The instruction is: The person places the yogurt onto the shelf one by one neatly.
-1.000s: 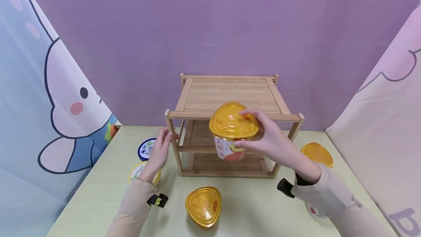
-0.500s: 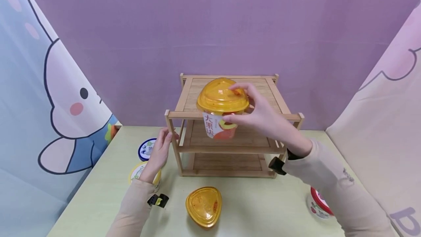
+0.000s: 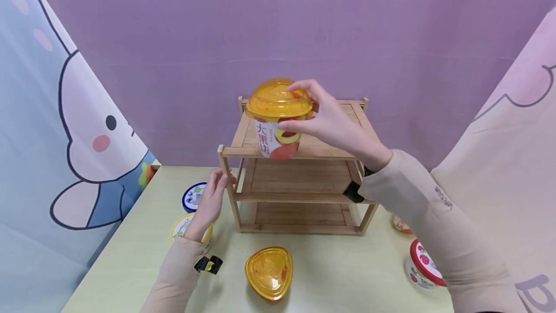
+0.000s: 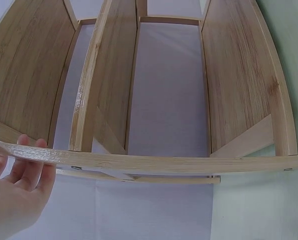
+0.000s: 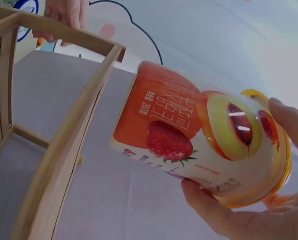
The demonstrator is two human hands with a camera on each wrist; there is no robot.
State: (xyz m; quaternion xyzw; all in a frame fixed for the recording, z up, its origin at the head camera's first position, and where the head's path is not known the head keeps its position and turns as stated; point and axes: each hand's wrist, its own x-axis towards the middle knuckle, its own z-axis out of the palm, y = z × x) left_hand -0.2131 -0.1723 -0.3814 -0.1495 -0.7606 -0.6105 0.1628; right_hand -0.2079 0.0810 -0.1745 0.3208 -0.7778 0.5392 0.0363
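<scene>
A fruit yogurt cup (image 3: 278, 132) with an amber domed lid is held upright in my right hand (image 3: 332, 120), thumb on its side and fingers over the lid. It overlaps the top board's front edge in the head view; the right wrist view shows its strawberry-printed wall (image 5: 173, 120) beside the rack's top rail. My left hand (image 3: 213, 194) holds the left front post of the three-tier wooden rack (image 3: 299, 177). Fingertips (image 4: 23, 140) show over that post (image 4: 139, 162) in the left wrist view.
Another amber-lidded cup (image 3: 269, 273) stands before the rack. At left are a blue-lidded tub (image 3: 193, 197) and a yellow-rimmed tub (image 3: 180, 226), partly behind the left arm. A red-lidded tub (image 3: 423, 267) and a partly hidden cup (image 3: 402, 225) stand at right. Purple cloth (image 3: 278, 37) hangs behind.
My right hand has raised the yogurt cup up and leftward, from before the middle tier to the height of the top board. The left hand has stayed on the post.
</scene>
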